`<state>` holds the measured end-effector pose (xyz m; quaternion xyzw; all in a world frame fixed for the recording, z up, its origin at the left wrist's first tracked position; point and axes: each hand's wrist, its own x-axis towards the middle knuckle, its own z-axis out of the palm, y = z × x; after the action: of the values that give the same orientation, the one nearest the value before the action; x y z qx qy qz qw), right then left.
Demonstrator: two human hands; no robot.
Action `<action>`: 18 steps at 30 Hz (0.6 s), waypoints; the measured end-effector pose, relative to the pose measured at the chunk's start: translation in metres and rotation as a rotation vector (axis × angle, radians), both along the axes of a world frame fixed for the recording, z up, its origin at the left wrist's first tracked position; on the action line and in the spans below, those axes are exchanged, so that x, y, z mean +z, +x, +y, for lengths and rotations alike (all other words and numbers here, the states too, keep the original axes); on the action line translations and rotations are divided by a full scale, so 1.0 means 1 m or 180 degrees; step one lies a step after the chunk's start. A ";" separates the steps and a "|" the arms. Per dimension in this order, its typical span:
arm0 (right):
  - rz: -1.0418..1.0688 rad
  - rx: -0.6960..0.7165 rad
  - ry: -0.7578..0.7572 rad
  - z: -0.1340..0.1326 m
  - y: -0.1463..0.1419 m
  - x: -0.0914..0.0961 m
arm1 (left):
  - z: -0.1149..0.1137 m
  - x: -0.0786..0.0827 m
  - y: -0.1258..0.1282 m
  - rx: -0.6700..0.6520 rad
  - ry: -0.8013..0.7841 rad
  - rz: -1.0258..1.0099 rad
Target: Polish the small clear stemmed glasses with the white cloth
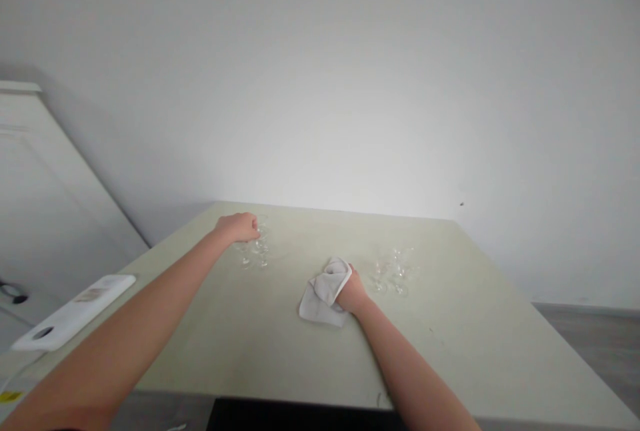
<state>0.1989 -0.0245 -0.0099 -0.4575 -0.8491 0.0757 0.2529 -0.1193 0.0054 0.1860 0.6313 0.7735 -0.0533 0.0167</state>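
My left hand (239,226) reaches to the far left of the table, its fingers closed at a clear glass (263,225) in a small cluster. Other see-through glasses (255,259) of the cluster stand just below that hand; their outlines are faint. Near the middle, my right hand (353,293) is closed on a crumpled pale grey cloth (324,294), which droops onto the tabletop. To the right of that hand is a second group of clear glasses (393,274), apart from it.
The pale table (280,344) meets a plain wall (340,84) at its back edge. A white power strip (75,311) with a cable lies along the left edge. Beyond it stands a white cabinet (55,204). Something black (305,415) sits at the near edge.
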 end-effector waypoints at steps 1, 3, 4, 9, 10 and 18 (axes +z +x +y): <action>-0.0043 -0.0088 -0.0035 -0.001 0.000 0.001 | 0.000 0.000 0.000 0.0020 -0.0019 -0.0033; -0.0119 -0.0178 -0.0094 -0.002 -0.001 0.003 | -0.001 0.000 0.001 0.0048 -0.0023 -0.0090; -0.0140 -0.0168 -0.0107 -0.003 -0.001 0.004 | -0.001 0.000 0.001 0.0053 -0.0028 -0.0110; -0.0165 -0.0110 -0.0119 -0.004 -0.001 0.007 | 0.001 -0.002 -0.005 0.0053 0.0013 -0.0118; -0.0180 -0.0114 -0.0114 -0.004 -0.001 0.007 | 0.002 -0.001 -0.007 0.0050 0.0067 -0.0108; -0.0376 -0.0198 -0.0007 -0.001 -0.005 0.005 | -0.017 0.025 0.028 -0.0008 0.0862 -0.0009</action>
<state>0.1943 -0.0259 -0.0053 -0.4876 -0.8479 0.0416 0.2040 -0.0911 -0.0118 0.2115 0.6289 0.7728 0.0525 -0.0677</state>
